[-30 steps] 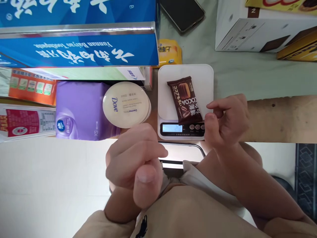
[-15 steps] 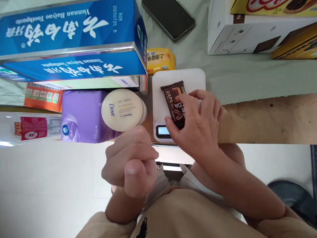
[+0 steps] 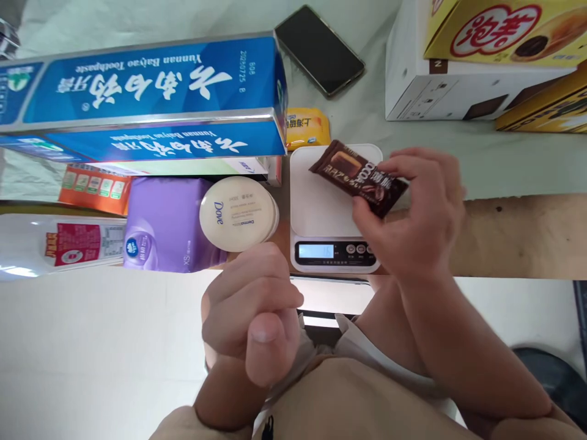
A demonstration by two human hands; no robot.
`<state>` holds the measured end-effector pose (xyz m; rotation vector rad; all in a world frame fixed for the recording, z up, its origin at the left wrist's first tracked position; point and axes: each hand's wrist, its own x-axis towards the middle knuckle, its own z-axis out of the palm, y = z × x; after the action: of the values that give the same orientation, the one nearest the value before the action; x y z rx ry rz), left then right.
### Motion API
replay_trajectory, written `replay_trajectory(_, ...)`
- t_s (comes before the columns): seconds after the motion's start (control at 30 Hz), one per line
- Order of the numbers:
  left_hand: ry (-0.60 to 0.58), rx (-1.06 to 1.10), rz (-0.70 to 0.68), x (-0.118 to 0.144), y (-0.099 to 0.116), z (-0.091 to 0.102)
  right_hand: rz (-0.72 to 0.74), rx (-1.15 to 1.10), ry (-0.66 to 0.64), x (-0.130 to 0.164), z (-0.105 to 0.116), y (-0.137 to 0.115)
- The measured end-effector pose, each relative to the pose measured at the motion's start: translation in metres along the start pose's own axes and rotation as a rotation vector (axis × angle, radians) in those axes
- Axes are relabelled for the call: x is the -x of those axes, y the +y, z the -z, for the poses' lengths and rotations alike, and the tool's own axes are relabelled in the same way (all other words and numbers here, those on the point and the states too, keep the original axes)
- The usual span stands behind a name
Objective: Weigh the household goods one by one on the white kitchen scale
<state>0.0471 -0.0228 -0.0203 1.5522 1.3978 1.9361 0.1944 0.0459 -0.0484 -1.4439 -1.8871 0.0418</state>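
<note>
Between the thumb and fingers of my right hand (image 3: pixel 419 211) is a brown wrapped chocolate snack (image 3: pixel 360 177), tilted over the right part of a white digital kitchen scale (image 3: pixel 316 211). The scale's display (image 3: pixel 316 251) is lit, its digits too faint to read surely. My left hand (image 3: pixel 252 311) is curled into a fist in front of the table edge, below a round cream Dove tub (image 3: pixel 238 214). Whether anything is inside the fist cannot be seen.
Left of the scale stand a big blue toothpaste box (image 3: pixel 151 91), a purple tissue pack (image 3: pixel 167 223), an orange packet (image 3: pixel 94 188) and a white bottle (image 3: pixel 27 244). Behind it lie a yellow soap packet (image 3: pixel 308 127) and a black phone (image 3: pixel 323 52). Boxes (image 3: pixel 458 91) are stacked at back right.
My right hand has gripped the chocolate snack and moved it right, turning it and lifting it off the scale's middle. The scale's display and buttons are now uncovered. My left fist keeps its shape.
</note>
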Motion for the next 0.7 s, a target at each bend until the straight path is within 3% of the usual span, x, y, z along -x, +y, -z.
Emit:
replay_trajectory(0.13,0.046,0.045,0.054,-0.002,0.006,0.003,0.054,-0.018,-0.056,-0.048,0.004,0.01)
replay_trajectory(0.33,-0.008,0.095,0.078,-0.002,0.008,0.011,0.199,0.021,-0.537,-0.132,-0.032,-0.003)
replay_trajectory(0.53,-0.1,0.006,0.143,0.002,0.011,0.016,0.339,0.056,-0.849,-0.152,-0.063,-0.005)
replay_trajectory(0.7,-0.126,-0.078,0.158,0.001,0.02,0.013,0.381,0.121,-0.926,-0.156,-0.071,-0.011)
